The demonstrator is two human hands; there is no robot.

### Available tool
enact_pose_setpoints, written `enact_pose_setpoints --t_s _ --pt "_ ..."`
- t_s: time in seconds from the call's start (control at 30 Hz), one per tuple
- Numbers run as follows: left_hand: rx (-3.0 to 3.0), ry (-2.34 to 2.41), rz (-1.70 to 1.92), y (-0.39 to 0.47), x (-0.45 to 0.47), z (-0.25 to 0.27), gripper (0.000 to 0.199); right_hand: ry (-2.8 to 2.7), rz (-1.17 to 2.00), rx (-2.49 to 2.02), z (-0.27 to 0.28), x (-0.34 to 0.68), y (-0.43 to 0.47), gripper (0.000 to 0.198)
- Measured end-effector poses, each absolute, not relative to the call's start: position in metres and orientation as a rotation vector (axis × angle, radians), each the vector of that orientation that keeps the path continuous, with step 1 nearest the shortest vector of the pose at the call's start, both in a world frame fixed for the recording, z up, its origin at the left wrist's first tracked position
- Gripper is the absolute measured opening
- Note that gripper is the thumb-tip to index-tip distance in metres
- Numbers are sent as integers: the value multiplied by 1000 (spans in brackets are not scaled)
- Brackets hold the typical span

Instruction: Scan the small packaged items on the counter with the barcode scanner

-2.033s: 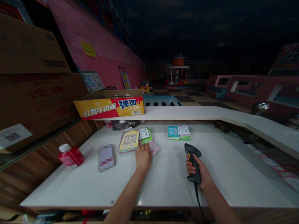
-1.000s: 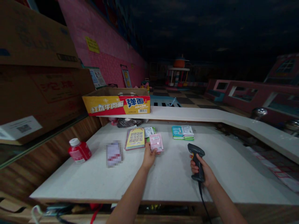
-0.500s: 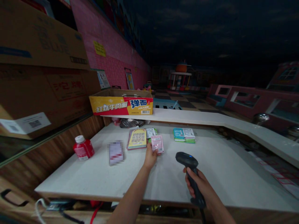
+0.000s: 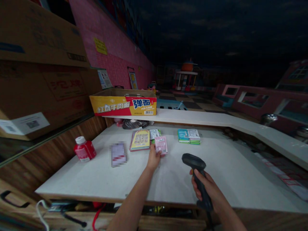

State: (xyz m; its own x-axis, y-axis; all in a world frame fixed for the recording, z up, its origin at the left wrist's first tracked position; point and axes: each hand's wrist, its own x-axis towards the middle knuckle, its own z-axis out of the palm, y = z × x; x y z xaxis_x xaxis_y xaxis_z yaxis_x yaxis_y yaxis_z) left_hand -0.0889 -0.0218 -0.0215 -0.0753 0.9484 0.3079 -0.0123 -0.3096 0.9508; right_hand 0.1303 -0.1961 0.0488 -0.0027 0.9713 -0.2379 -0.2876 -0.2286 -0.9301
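My left hand (image 4: 154, 157) is closed on a small pink packet (image 4: 161, 145), pinching its lower left corner just above the white counter (image 4: 96, 179). Right behind that packet lie a few green and white packets (image 4: 154, 133), partly covered. A yellow booklet or card with printed codes (image 4: 141, 140) rests to the left of my fingers. In my right hand (image 4: 207, 186) is a black handheld barcode scanner (image 4: 194, 160), its fingers wrapped round the handle and its head tilted toward the left. A stack of blue, white and green packets (image 4: 189, 136) lies beyond the scanner.
A red bottle with a white cap (image 4: 84, 149) stands at the left, beside a blurred-out flat item (image 4: 118, 154). On the raised back ledge sits a yellow and red carton (image 4: 122, 104). Large cardboard boxes (image 4: 43, 86) are piled at far left. Cables hang below the counter.
The view has shifted slightly. Both hands keep their holds on the packet and the scanner. The blue light on top of the scanner head no longer shows.
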Motion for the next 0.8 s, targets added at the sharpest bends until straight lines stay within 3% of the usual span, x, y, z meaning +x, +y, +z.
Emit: enact_pose_setpoints --t_s 0.43,0.8 --pt "1360 1026 1321 -33 -88 4 44 -476 1686 -642 13 191 -116 31" --pt "1187 1136 1333 -11 -44 16 40 -352 1785 -537 1 196 -100 32"
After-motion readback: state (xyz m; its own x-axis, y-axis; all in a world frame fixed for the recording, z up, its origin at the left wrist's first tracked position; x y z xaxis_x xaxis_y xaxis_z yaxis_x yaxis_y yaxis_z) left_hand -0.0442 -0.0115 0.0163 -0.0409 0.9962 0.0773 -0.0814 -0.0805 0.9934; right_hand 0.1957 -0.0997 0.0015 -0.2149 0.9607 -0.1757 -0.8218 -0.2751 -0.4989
